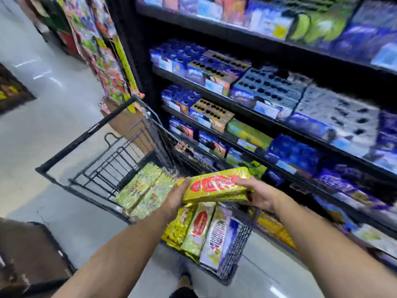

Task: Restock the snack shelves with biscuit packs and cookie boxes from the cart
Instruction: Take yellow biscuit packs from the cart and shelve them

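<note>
Yellow biscuit pack point(216, 184) gripped endwise by both hands, left point(177, 197), right point(258, 195), above cart point(103, 168)

Blue and silver cardboard cookie boxes point(268, 91) are filling the black metal shelves point(242, 108) to their front edges, while the black wire cart point(90, 151) is leaving bare basket room at its far end.

Both forearms are showing bare, with no sleeves, watch or rings reaching the left hand point(176, 198) or right hand point(258, 195). Below, blurred blue denim is covering the legs, and a dark shoe point(184, 294) is peeking out.
</note>
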`<state>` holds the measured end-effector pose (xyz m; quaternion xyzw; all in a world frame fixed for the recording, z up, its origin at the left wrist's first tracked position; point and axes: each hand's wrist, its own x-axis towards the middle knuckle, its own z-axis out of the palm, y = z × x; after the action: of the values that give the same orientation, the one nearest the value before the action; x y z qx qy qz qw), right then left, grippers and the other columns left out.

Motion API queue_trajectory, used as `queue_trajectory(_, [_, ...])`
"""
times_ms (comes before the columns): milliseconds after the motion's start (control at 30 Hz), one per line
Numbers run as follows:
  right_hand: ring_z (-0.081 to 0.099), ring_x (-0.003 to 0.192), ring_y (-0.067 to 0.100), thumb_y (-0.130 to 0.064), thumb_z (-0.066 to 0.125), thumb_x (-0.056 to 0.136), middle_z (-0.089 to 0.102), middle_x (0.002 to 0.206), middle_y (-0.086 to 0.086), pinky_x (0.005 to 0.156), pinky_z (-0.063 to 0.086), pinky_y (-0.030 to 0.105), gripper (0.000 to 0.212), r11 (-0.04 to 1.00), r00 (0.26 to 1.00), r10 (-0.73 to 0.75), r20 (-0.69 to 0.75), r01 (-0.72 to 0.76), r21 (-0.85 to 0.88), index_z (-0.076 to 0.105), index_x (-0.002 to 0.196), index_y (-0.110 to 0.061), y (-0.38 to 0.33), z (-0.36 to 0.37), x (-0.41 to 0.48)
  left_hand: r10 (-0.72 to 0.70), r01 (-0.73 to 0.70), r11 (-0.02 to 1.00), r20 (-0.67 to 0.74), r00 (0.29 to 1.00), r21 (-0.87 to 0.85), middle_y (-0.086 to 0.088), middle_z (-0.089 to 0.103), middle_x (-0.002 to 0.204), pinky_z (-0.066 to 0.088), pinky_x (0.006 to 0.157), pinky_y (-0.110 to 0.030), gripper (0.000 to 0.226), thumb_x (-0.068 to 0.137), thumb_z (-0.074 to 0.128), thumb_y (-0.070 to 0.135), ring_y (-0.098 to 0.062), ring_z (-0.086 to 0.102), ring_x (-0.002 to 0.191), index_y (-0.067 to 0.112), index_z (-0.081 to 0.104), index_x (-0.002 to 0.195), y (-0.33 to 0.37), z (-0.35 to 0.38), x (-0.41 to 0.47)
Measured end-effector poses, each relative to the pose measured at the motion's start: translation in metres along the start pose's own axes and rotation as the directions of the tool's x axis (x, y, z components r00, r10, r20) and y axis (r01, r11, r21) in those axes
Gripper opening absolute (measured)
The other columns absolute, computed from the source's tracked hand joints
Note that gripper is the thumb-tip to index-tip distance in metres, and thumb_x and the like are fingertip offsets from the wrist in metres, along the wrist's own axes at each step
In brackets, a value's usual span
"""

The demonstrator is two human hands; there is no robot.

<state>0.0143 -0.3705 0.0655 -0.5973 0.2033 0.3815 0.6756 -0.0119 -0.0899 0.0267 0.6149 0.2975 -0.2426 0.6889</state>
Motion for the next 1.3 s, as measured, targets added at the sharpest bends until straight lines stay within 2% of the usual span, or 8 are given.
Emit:
queue_trajectory(167, [0.073,0.084,0.023,-0.066,0.037,0.097,0.076,0.101,0.009,0.076,0.056,0.036,0.063,0.965,0.980,-0.021,-0.200,0.072,0.253,0.076,0.099,-0.017,0.063,-0.076,-0.086,0.052,-0.057,0.986,0.033,0.998,0.156,-0.018,0.070,0.114,0.050,0.078,-0.036,0.058,0.093,0.059,0.057,-0.026,0.065,0.089,0.006,0.064,0.119,-0.021,0.114,-0.049])
queue_trajectory(267, [0.075,0.076,0.019,-0.057,0.035,0.102,0.078,0.092,0.005,0.060,0.058,0.030,0.055,0.921,0.952,-0.048,-0.302,0.159,0.355,0.071,0.104,-0.015,0.099,-0.122,-0.146,0.052,-0.063,0.968,0.050,0.997,0.241,-0.020,0.070,0.111,0.052,0.080,-0.041,0.066,0.094,0.055,0.061,-0.030,0.067,0.090,0.000,0.066,0.120,-0.030,0.183,-0.075])
queue_trajectory(400, [0.070,0.091,0.026,-0.043,0.040,0.102,0.075,0.104,0.010,0.095,0.051,0.045,0.042,0.842,0.888,-0.096,-0.449,0.313,0.439,0.069,0.113,-0.015,0.141,-0.172,-0.219,-0.030,-0.035,0.949,0.199,0.980,0.313,-0.018,0.069,0.119,0.053,0.095,-0.053,0.073,0.096,0.041,0.069,-0.037,0.067,0.107,0.007,0.065,0.126,-0.043,0.262,-0.111])
queue_trajectory(467, [0.067,0.083,0.027,-0.042,0.040,0.101,0.073,0.099,0.011,0.084,0.051,0.040,0.037,0.810,0.843,-0.071,-0.533,0.361,0.463,0.067,0.110,-0.019,0.161,-0.187,-0.250,-0.067,-0.030,0.939,0.269,0.961,0.342,-0.020,0.068,0.122,0.050,0.101,-0.056,0.078,0.096,0.033,0.072,-0.039,0.065,0.112,0.008,0.064,0.129,-0.053,0.294,-0.122])
queue_trajectory(600, [0.070,0.074,0.026,-0.047,0.034,0.100,0.073,0.097,0.012,0.056,0.054,0.028,0.046,0.757,0.783,0.015,-0.622,0.398,0.518,0.069,0.107,-0.016,0.206,-0.195,-0.301,-0.213,0.057,0.925,0.390,0.896,0.375,-0.013,0.077,0.095,0.060,0.061,-0.039,0.077,0.094,0.028,0.076,-0.030,0.075,0.078,0.015,0.071,0.107,-0.073,0.346,-0.144])
queue_trajectory(767, [0.067,0.099,0.024,-0.067,0.041,0.094,0.073,0.112,0.009,0.083,0.049,0.037,0.050,0.793,0.676,0.095,-0.731,0.393,0.466,0.065,0.114,-0.028,0.266,-0.191,-0.358,-0.301,0.003,0.818,0.424,0.855,0.575,-0.015,0.060,0.139,0.039,0.114,-0.049,0.086,0.092,0.023,0.079,-0.034,0.057,0.126,0.016,0.049,0.146,-0.114,0.401,-0.160])
queue_trajectory(1033, [0.056,0.122,0.025,-0.044,0.059,0.094,0.058,0.135,0.003,0.093,0.045,0.042,0.047,0.745,0.490,0.168,-0.855,0.505,0.435,0.041,0.137,-0.037,0.355,-0.197,-0.434,-0.514,-0.065,0.733,0.615,0.598,0.677,-0.016,0.075,0.098,0.058,0.070,-0.035,0.065,0.099,0.033,0.066,-0.029,0.072,0.074,0.013,0.071,0.101,-0.187,0.471,-0.224])
queue_trajectory(1300, [0.054,0.120,0.018,-0.062,0.071,0.079,0.059,0.130,0.001,0.095,0.044,0.041,0.071,0.711,0.408,0.252,-0.877,0.537,0.454,0.049,0.133,-0.022,0.421,-0.249,-0.497,-0.479,-0.243,0.665,0.653,0.586,0.706,-0.004,0.069,0.069,0.048,0.046,-0.019,0.012,0.089,0.054,0.024,-0.014,0.063,0.050,0.016,0.063,0.087,-0.227,0.544,-0.270])
